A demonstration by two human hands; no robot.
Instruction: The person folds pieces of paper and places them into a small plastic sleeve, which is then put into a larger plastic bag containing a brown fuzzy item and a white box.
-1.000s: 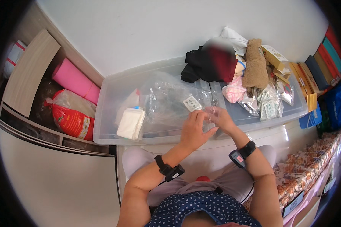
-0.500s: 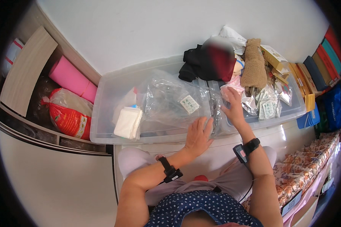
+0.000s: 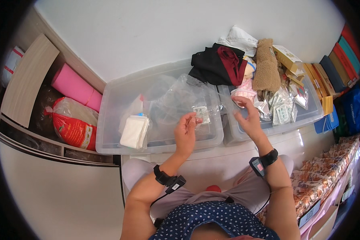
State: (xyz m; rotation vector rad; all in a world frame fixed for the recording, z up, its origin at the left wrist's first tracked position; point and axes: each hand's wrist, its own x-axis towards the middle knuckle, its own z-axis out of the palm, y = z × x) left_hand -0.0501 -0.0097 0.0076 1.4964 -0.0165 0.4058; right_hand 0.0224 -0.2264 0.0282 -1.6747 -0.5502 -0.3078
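My left hand (image 3: 186,134) is raised over the front of a translucent plastic lid (image 3: 160,145), its thumb and fingers pinched on a clear plastic bag (image 3: 168,96). The crumpled bag spreads across the lid, and a small white packet with green print (image 3: 201,114) lies beside those fingertips. My right hand (image 3: 249,120) hovers over the front left of the neighbouring lid (image 3: 260,132), thumb and forefinger apart. Thin film reaches toward it, though contact is hard to make out. A stack of folded white sheets (image 3: 134,131) rests on the left lid.
Black and maroon cloth (image 3: 220,64), a rolled brown towel (image 3: 267,68), a yellow box (image 3: 288,59) and silvery packets (image 3: 283,110) crowd the right lid. At left, an open drawer holds a pink roll (image 3: 77,86) and a red bag (image 3: 74,124). Boxes (image 3: 336,76) line the right side.
My left hand has moved left and turned up into a pinch. The clear bag's gathered right edge has shifted off the gap between the lids. My right hand has stayed nearly in place.
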